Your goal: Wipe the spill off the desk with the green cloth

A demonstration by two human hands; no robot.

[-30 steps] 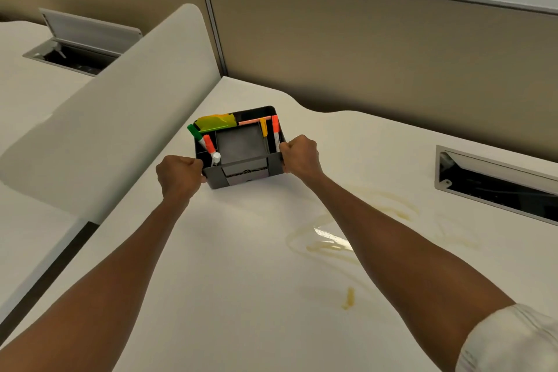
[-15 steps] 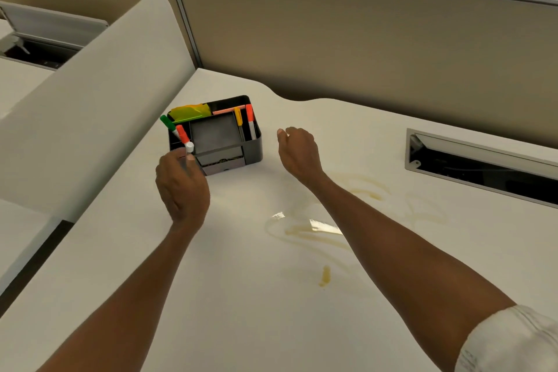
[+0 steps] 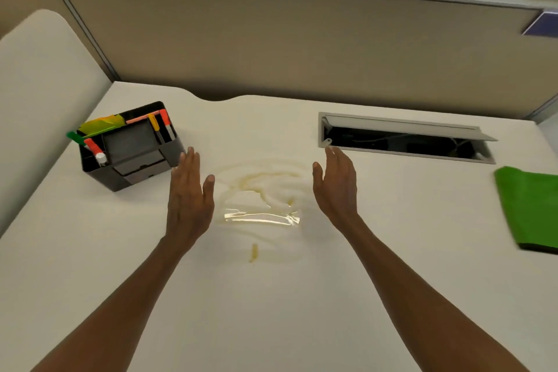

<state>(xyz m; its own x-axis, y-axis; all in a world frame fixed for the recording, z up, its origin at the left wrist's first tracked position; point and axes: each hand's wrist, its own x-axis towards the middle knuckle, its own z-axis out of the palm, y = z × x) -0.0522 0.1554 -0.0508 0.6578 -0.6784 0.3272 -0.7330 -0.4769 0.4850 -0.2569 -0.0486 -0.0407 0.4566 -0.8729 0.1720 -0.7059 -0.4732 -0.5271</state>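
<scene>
both hands out flat over the desk [image 3: 271, 311], holding nothing. left hand [image 3: 188, 199] spread open, fingers straight and together, tips just beside the near right corner of the black organiser [image 3: 129, 148]. right hand [image 3: 335, 187] open too, palm turned inward, fingers loosely extended toward the cable hatch [image 3: 404, 137]. between the two hands, the spill [image 3: 262, 193]: a pale yellowish puddle, glossy along its near edge, with a small separate yellow drop [image 3: 253, 252] nearer the body. off at the far right edge, the green cloth [image 3: 531, 208], lying flat on the desk and cut off by the frame, well apart from the right hand and the spill. organiser at back left, stuffed with markers [image 3: 95, 148] and something yellow-green, possibly a folded sheet, too blurred to tell. hatch lid propped open, dark inside. beige partition [image 3: 302, 39] behind.
</scene>
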